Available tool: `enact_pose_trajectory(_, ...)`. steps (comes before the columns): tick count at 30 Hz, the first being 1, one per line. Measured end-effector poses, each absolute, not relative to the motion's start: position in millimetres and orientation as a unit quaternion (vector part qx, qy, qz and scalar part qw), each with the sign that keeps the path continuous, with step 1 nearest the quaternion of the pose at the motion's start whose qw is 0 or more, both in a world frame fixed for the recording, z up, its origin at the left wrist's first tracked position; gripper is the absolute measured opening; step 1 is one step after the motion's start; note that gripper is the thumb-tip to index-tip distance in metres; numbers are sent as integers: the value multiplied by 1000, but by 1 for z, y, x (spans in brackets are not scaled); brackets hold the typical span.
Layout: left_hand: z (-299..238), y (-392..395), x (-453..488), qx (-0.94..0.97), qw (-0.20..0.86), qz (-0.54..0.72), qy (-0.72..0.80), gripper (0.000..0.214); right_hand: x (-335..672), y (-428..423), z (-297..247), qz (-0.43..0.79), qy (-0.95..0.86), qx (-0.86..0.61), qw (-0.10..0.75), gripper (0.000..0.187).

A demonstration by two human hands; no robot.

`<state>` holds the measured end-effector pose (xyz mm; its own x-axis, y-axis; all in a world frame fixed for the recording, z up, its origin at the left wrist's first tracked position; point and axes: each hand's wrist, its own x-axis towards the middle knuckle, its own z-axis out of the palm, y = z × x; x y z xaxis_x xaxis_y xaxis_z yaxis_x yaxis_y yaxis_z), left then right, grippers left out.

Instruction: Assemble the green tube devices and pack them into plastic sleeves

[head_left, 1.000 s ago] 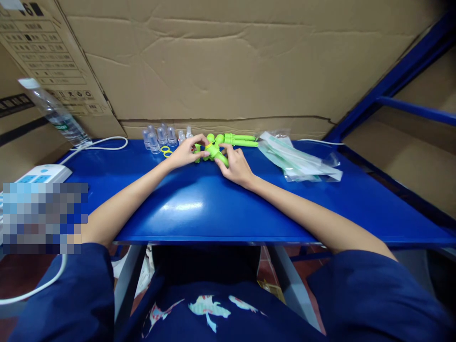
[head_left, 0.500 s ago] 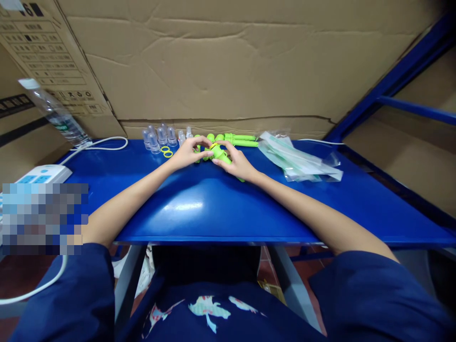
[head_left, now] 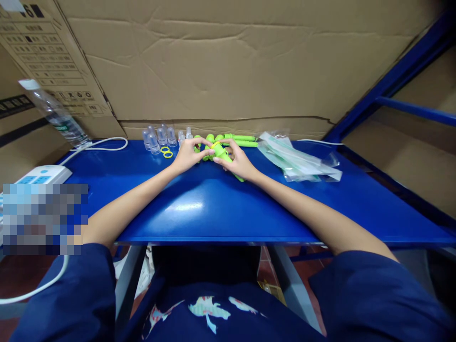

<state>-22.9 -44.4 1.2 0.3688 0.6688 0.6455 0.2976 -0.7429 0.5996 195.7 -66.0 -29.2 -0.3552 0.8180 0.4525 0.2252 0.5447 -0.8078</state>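
My right hand (head_left: 241,164) is wrapped round a lime-green plastic tube (head_left: 221,152), which is tilted with its wide end up and to the left. At that end sits a yellow ring (head_left: 214,145). My left hand (head_left: 188,156) pinches the ring between thumb and forefinger. Just behind my hands lie more lime-green tubes (head_left: 244,143), partly hidden by the fingers. Two loose yellow rings (head_left: 166,152) lie on the blue table (head_left: 221,209), left of my left hand. Clear plastic domed cups (head_left: 154,143) stand in a group behind those rings.
Small clear nozzle-like parts (head_left: 188,132) stand behind my left hand. Clear plastic bags (head_left: 299,156) lie to the right. At the left are a water bottle (head_left: 59,116), a white power strip (head_left: 46,175) and its cable. Cardboard (head_left: 213,71) walls the back.
Both hands keep hold of the tube and its ring. My right fingers have shifted slightly round the tube, and more of its lower end shows.
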Motion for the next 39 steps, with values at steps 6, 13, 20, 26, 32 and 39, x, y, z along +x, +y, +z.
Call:
enact_pose_trajectory(6,-4,-44,-19,801,228,503,233,40,191,-66,-26,306,-745,-316,502,70)
enact_pose_trajectory(13,-7,-47,-17,802,196,501,261,38,188,-67,-29,358,-723,-322,496,70)
enact_pose_trajectory(20,1,-60,-15,783,132,509,333,26,185,-68,-33,346,-711,-324,520,69)
enact_pose_trajectory(26,-1,-64,-11,758,131,530,356,17,184,-70,-33,341,-696,-335,536,73)
enact_pose_trajectory(32,-4,-66,-8,738,142,559,351,25,184,-72,-31,330,-699,-322,546,72)
enact_pose_trajectory(39,-9,-65,-5,730,164,558,358,24,185,-75,-29,320,-733,-322,507,72)
